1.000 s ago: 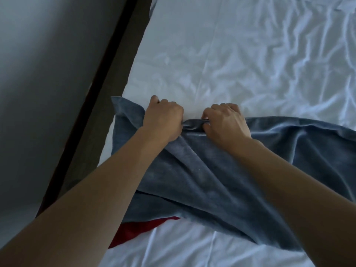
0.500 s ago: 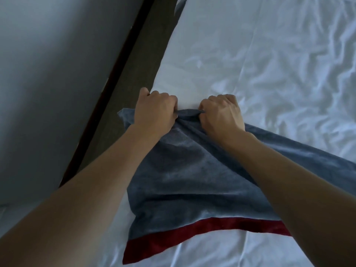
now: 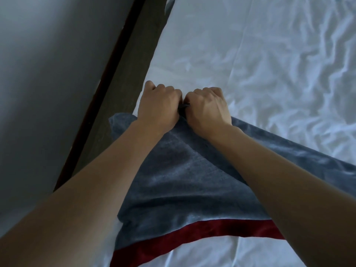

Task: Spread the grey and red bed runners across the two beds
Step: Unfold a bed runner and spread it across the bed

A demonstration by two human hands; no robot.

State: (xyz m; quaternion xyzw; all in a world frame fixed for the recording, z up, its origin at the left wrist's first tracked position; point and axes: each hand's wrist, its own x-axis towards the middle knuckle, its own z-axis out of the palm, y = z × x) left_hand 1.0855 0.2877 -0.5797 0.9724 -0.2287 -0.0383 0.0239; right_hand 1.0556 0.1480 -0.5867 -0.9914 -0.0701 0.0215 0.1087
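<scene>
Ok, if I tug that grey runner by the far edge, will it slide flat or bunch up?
Probably bunches: the grey runner is soft and already gathers into folds where the left hand and right hand grip it. The white sheet looks smooth, so it may slide easily but drag wrinkles along.

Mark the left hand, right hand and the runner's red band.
left hand [image 3: 159,105], head view, on the back of the fist.
right hand [image 3: 207,106], head view, on the back of the fist.
red band [image 3: 192,233], head view, mid-strip along the runner's near edge.
</scene>
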